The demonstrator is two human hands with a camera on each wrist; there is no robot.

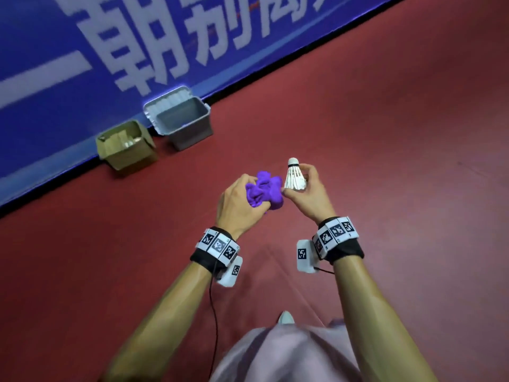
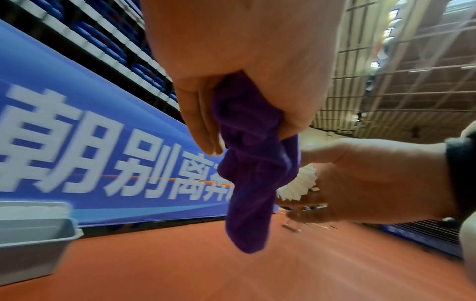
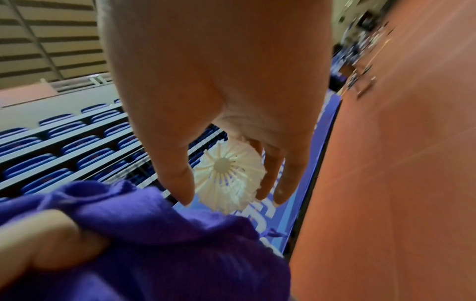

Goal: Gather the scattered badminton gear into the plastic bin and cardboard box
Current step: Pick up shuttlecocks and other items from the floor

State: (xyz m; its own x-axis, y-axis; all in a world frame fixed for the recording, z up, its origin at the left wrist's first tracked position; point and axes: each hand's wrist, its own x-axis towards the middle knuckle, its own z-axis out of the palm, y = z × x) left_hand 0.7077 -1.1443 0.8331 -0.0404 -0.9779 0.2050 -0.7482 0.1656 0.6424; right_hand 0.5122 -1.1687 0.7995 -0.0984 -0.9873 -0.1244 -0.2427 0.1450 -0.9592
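Observation:
My left hand (image 1: 242, 197) grips a bunched purple cloth (image 1: 265, 191); in the left wrist view the cloth (image 2: 255, 179) hangs down from the fist. My right hand (image 1: 305, 188) holds a white feather shuttlecock (image 1: 295, 177) by its skirt, cork end up, right beside the cloth. The right wrist view looks into the shuttlecock (image 3: 229, 175) between thumb and fingers, with the cloth (image 3: 159, 240) below it. A grey plastic bin (image 1: 183, 119) and a brown cardboard box (image 1: 126, 144) stand on the floor ahead to the left, against a blue banner.
The floor (image 1: 385, 133) is red court matting. The blue banner (image 1: 82, 64) with white characters runs diagonally along its far edge. My foot (image 1: 286, 317) and pale trousers show below the hands. Blue stadium seats (image 3: 64, 142) rise behind the banner.

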